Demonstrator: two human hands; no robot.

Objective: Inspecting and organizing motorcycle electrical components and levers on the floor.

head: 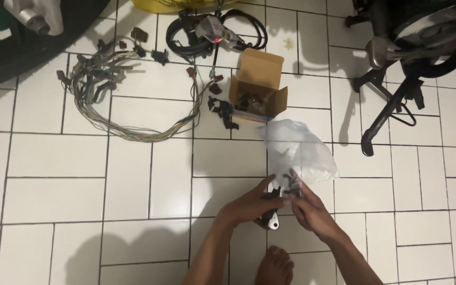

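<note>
A person is sitting on a white tiled floor (133,200), one bare foot (274,265) tucked between the forearms, working over motorcycle parts spread within arm's reach. A tyre (32,47) is curving across the top left corner and a stand (391,100) is casting shadows at top right, with a wiring loom (117,89) lying fanned out between them so its plugs sit apart. A small cardboard box (258,84) is standing open beside the loom, black clips (222,111) spilling out at its left. Just in front of the person, a clear plastic bag (296,153) is rising off the tiles, its mouth gathered low at the hands so the contents stay inside. The left hand (249,206) is curling closed around a small metal part (271,214), steadying it. The right hand (310,211) is pinching the bag's neck with fingers nearly closed.
</note>
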